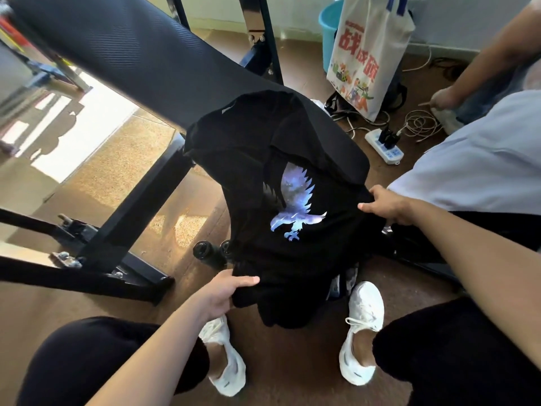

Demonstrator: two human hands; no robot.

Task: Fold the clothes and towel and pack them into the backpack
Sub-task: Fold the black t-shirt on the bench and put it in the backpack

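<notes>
black shirt (248, 159) hangs over the bench (117, 54) end, print up. left hand (225, 291) and right hand (386, 208) each pinch an edge; best pull it taut and flat before folding.

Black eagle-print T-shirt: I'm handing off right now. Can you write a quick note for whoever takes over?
Hands: the left hand has a grip on the near lower edge of the black T-shirt. The right hand has a grip on its right edge.
Where: the shirt is held spread, eagle print facing up, with its far part draped over the end of the padded bench.
Done: no finished fold shows.
Left: fold this shirt, fold the other clothes and towel, then pack. The backpack and towel are not clearly in view.
</notes>
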